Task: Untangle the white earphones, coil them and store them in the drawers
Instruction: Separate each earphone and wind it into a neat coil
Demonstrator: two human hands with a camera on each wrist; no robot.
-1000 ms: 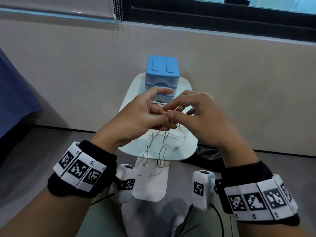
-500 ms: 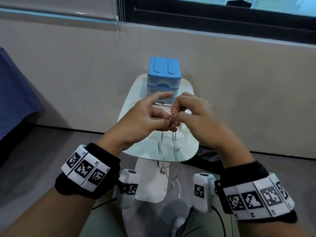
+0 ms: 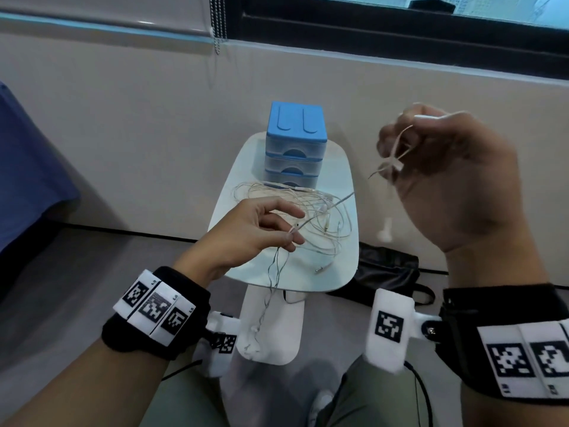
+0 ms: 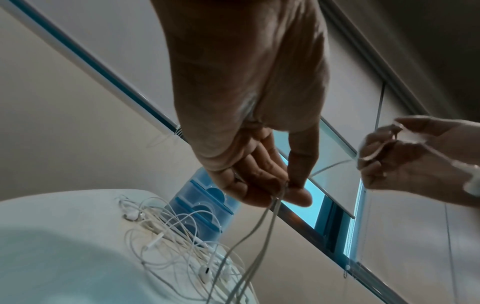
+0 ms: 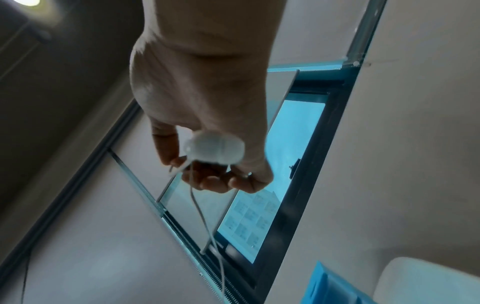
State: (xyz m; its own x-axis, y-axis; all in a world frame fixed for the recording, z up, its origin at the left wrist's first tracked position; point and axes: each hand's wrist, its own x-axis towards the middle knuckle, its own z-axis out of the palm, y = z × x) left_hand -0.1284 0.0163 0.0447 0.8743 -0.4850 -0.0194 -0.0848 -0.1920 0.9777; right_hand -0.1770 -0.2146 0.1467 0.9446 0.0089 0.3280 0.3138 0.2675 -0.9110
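A: Right hand (image 3: 446, 177) raised beside the blue drawers (image 3: 295, 146), fingers curled round a bit of white cable. Left hand (image 3: 258, 229) low over the desk (image 3: 345, 266), pinching two strands. Rest of the white earphones (image 3: 295, 217) lie tangled on the desk before the drawers.

B: Advice: draw apart slowly, left pinch steady; a snag probably tightens knots.
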